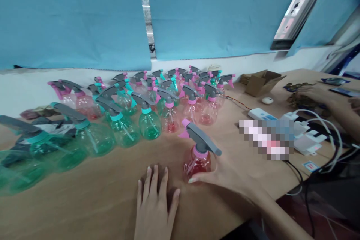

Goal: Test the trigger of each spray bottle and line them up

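Observation:
My left hand (153,204) lies flat on the wooden table (84,202), fingers stretched out and together, holding nothing. My right hand (225,174) wraps around the base of a pink spray bottle (198,161) with a grey trigger head and pink nozzle, standing upright near the table's front edge. The bottle sits just right of my left hand's fingertips.
Several green and pink spray bottles (146,120) crowd the table's back and left. White power strips and cables (303,135) lie at the right, with a cardboard box (261,82) behind. Another person's hand (323,95) rests at the far right. Blue curtains hang behind.

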Tool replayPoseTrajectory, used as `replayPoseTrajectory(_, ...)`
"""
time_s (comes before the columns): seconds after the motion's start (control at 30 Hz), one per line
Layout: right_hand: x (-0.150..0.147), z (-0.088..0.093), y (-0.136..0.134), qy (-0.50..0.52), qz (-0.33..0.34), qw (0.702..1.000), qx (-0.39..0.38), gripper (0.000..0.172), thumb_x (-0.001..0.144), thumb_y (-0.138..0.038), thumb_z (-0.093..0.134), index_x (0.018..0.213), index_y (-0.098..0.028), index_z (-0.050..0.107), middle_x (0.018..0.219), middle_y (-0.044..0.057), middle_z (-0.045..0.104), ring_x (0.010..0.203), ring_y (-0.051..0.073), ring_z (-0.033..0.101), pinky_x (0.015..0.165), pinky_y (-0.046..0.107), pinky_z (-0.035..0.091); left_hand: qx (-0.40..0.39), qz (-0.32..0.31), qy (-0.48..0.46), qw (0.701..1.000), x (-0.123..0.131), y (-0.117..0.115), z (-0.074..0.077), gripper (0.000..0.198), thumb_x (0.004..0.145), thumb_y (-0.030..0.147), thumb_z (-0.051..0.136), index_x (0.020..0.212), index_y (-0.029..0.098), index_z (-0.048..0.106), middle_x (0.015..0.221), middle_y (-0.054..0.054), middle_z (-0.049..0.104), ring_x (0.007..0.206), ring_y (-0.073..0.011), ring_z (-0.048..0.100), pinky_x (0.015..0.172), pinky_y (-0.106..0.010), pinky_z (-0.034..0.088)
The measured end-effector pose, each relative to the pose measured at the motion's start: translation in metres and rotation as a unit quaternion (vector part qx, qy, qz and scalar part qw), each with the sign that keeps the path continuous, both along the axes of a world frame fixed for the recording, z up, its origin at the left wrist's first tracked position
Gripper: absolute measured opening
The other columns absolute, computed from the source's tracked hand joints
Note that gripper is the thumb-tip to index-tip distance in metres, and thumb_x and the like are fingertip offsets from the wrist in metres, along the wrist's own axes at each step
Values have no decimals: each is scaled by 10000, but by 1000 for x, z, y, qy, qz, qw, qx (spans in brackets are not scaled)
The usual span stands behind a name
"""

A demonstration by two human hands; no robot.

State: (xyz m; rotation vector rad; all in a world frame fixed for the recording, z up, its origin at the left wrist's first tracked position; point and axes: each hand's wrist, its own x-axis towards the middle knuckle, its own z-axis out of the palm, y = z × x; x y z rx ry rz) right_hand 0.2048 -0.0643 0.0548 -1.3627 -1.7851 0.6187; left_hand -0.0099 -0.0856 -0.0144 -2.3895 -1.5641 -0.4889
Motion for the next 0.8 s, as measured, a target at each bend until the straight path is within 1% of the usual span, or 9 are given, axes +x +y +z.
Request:
replayPoseTrajectory(0.1,3,-6,-13,-21,-45,999,-1,792,565,-522,708,1238,-287,362,1181,45,502,1091,249,488,880,411,438,-16,-8,23,1000,-1,1,2,497,889,389,322,1243,87,496,1317,-151,453,1241,-337,344,967,-532,304)
replayPoseTrajectory(0.2,0,-10,-20,-31,-74,997,4,773,551,-547,707,1196,-277,377,1127,51,499,1066,255,494,857,416,448,-22,-11,39,999,-1,3,4,498,887,392,320,1219,83,525,1300,-160,471,1229,-349,361,954,-528,319)
replayPoseTrajectory(0.33,-10,-11,-20,-38,-101,994,4,760,537,-582,696,1150,-240,406,1081,66,488,992,248,517,813,418,460,-19,-22,53,998,1,4,4,503,881,410,335,1217,91,531,1287,-163,484,1215,-350,382,928,-505,360)
replayPoseTrajectory(0.43,-15,-9,-18,-54,-117,992,5,683,585,-569,671,1119,-221,426,1043,72,492,941,245,532,761,413,475,-4,-31,63,998,8,1,3,490,888,402,323,1203,97,541,1285,-171,483,1204,-349,397,901,-496,388)
replayPoseTrajectory(0.5,-14,-7,-18,-64,-106,992,12,632,628,-554,647,1115,-216,430,1030,75,500,934,243,534,749,406,480,12,-51,70,996,13,-1,3,486,893,396,318,1199,91,541,1291,-186,471,1200,-350,403,894,-492,396)
replayPoseTrajectory(0.57,-6,-6,-16,-75,-86,993,18,611,651,-549,631,1124,-218,430,1040,77,511,965,249,526,775,410,473,25,-77,79,994,17,-2,3,483,894,391,320,1208,92,533,1293,-191,467,1191,-352,415,886,-488,405)
replayPoseTrajectory(0.63,9,-8,-14,-88,-77,993,15,616,668,-549,618,1149,-221,416,1064,81,524,1001,259,518,813,426,459,25,-96,89,991,17,-2,2,481,891,390,330,1227,101,518,1291,-184,473,1180,-350,430,873,-477,420)
replayPoseTrajectory(0.73,41,-12,-8,-86,-111,990,-20,641,701,-545,582,1198,-210,355,1043,94,548,912,255,566,771,442,474,21,-105,93,990,10,3,-1,508,871,422,367,1251,109,495,1305,-176,460,1179,-341,434,870,-457,429)
replayPoseTrajectory(0.8,65,-12,-3,-86,-133,987,-29,597,718,-517,575,1172,-192,364,1040,106,559,908,259,575,770,443,473,15,-108,91,990,5,6,-4,544,849,459,398,1271,124,473,1332,-165,431,1193,-330,421,886,-450,419)
